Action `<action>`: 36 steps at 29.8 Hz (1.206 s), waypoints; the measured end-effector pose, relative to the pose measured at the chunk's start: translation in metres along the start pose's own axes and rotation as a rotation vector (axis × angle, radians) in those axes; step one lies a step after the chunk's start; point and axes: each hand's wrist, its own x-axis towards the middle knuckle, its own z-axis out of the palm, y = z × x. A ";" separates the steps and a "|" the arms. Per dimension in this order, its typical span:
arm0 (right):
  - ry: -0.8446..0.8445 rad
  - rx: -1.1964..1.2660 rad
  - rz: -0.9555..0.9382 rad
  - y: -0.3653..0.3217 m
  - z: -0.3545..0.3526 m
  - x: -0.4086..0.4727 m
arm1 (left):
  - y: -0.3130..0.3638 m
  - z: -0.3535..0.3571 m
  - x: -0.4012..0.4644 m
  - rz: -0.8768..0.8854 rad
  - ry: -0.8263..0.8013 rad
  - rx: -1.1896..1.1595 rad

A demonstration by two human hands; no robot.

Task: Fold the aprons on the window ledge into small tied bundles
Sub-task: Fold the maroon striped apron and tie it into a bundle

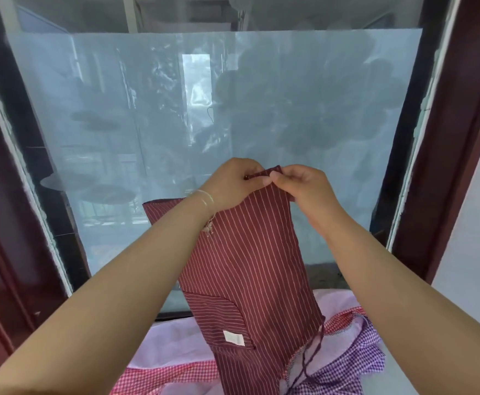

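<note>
A dark red apron with thin white stripes (250, 266) hangs lifted in front of the window, its lower end trailing onto the ledge. My left hand (233, 183) and my right hand (304, 186) pinch its top edge side by side, almost touching. A white label (234, 337) sits on its pocket, and a dark red tie string (310, 354) dangles at its lower right. Below it, on the ledge, lie a red checked apron (164, 377), a purple checked apron (350, 366) and a pale pink apron (173, 340).
A frosted window pane (176, 109) fills the view right behind the hands. Dark red-brown frame posts stand at the left (2, 223) and right (449, 166). A white wall (478, 252) is at the far right.
</note>
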 end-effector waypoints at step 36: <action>-0.559 -0.988 0.788 0.174 -0.098 -0.003 | -0.237 0.009 -0.067 -1.049 0.244 -0.307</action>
